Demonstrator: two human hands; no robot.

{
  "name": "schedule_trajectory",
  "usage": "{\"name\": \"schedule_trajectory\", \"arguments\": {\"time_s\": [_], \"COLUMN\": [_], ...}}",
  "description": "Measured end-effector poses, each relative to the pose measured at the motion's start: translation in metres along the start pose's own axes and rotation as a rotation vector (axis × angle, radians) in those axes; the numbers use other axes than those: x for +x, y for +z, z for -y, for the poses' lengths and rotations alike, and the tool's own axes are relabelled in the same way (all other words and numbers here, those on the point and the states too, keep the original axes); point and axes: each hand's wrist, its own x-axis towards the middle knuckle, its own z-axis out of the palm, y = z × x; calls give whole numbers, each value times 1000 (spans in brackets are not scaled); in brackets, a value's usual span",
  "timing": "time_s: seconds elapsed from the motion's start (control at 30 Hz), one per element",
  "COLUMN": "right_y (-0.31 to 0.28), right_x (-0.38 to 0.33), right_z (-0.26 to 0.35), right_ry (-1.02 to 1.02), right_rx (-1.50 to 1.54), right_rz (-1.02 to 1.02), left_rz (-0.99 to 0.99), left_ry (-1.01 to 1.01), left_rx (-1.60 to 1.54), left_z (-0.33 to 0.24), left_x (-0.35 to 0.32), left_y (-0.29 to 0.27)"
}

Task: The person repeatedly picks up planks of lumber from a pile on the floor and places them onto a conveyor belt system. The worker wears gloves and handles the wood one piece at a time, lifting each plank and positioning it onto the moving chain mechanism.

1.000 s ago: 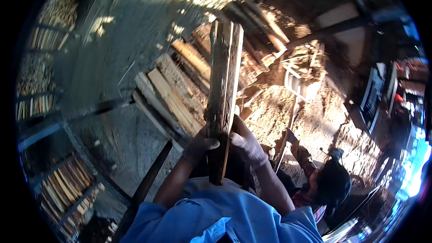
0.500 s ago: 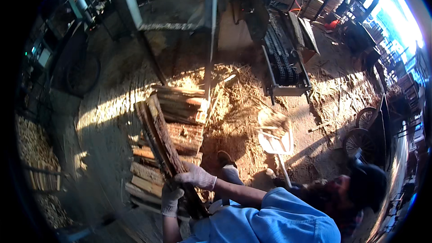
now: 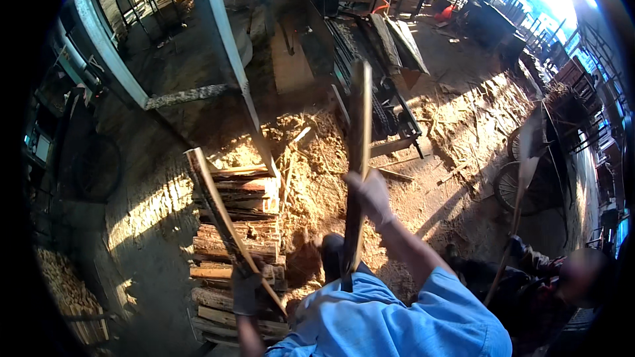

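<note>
My right hand (image 3: 372, 197), in a pale glove, grips a long wooden slab (image 3: 360, 125) that stands nearly upright in front of my blue shirt. Off to the left, my gloved left hand (image 3: 247, 291) is in shadow, closed around the lower part of a second long wooden strip (image 3: 221, 215). That strip slants from upper left to lower right above a stack of rough wood pieces (image 3: 231, 248) lying side by side. The two pieces are well apart. Some fingers of my left hand are hidden in the dark.
Sawdust and wood scraps (image 3: 324, 158) cover the floor ahead. A chain conveyor (image 3: 377, 102) stands beyond them, a metal post frame (image 3: 228, 46) to its left. At right, a co-worker (image 3: 542, 277) holds a shovel (image 3: 526, 165) near a wheeled cart (image 3: 552, 178).
Both hands were together on the wood pieces over the stack. My right hand has swung one slab rightward while my left keeps a strip. The co-worker's shovel has left the sawdust and moved right.
</note>
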Motion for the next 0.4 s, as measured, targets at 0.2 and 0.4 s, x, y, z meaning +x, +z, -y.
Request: {"name": "schedule_trajectory", "arguments": {"time_s": [0.2, 0.4], "right_y": [-142, -135], "right_x": [199, 401], "right_z": [36, 114], "right_ry": [-51, -18], "right_rx": [-192, -628], "right_rz": [-292, -336], "left_rz": [-195, -120], "left_ry": [-48, -168], "left_rx": [191, -268], "left_z": [24, 111], "left_x": [33, 56], "left_y": [-23, -119]}}
